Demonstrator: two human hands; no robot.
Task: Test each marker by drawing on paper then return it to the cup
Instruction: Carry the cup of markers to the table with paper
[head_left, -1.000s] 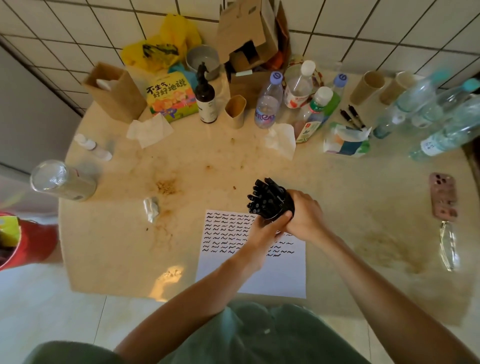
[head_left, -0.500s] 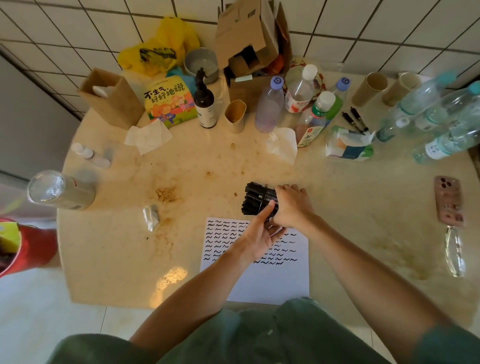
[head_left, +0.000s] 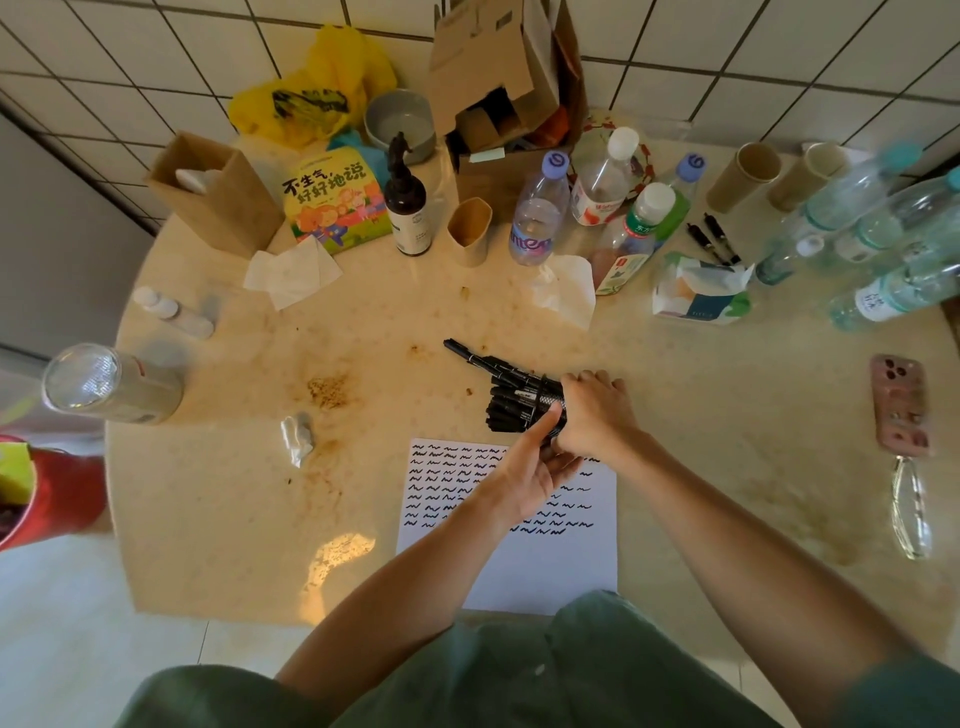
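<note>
A black mesh cup (head_left: 551, 401) lies tipped on its side, mouth facing left, just above the white paper (head_left: 519, 545). Several black markers (head_left: 506, 402) stick out of it, and one marker (head_left: 470, 356) has slid farther out across the table. My right hand (head_left: 595, 413) grips the cup from above. My left hand (head_left: 530, 473) holds it from below, thumb pressed on the cup's side. The paper is covered with rows of dark squiggles over its upper half.
Two more black markers (head_left: 711, 236) lie at the back right by a tissue pack (head_left: 698, 293). Bottles (head_left: 535, 218), paper cups (head_left: 470, 231), a cardboard box (head_left: 498, 88) and a book (head_left: 332, 200) crowd the far edge. A phone (head_left: 898, 405) and glasses (head_left: 909, 509) lie at the right.
The cup was tilted up in both hands; now it is laid on its side on the table and the markers are sliding out to the left.
</note>
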